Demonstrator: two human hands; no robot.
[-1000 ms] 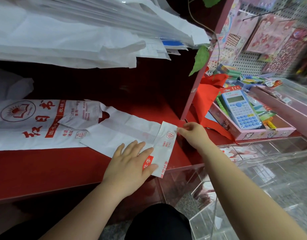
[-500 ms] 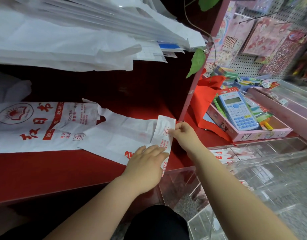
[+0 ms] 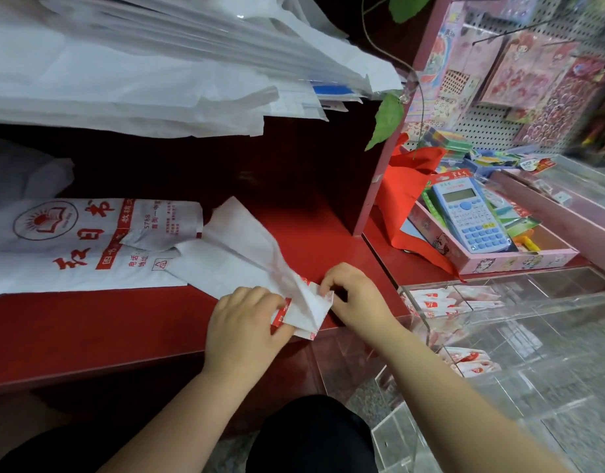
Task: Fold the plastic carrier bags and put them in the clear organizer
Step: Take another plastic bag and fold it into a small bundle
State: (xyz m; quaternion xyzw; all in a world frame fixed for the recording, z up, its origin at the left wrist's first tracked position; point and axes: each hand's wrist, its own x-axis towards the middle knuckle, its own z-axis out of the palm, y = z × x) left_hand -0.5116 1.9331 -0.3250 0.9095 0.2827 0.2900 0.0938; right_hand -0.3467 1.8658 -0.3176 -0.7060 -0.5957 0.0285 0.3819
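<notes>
At the front edge of the red desk [image 3: 89, 331], near its right end, a person's left hand [image 3: 241, 322] curls over the half-folded carrier bag [image 3: 306, 310] while the right hand [image 3: 355, 295] pinches its corner. The bag's unfolded end rears up loose. If either hold slackens, the slick folds may spring open or slide off the edge, short of the clear organizer [image 3: 533, 297].

Red surface [image 3: 89, 329] under it all: a half-folded bag [image 3: 239, 254] runs away from the left hand [image 3: 243, 322] and right hand [image 3: 355, 295], a printed bag [image 3: 72, 247] lies flat further left, and a pink tray [image 3: 519, 264] sits beyond the right.
</notes>
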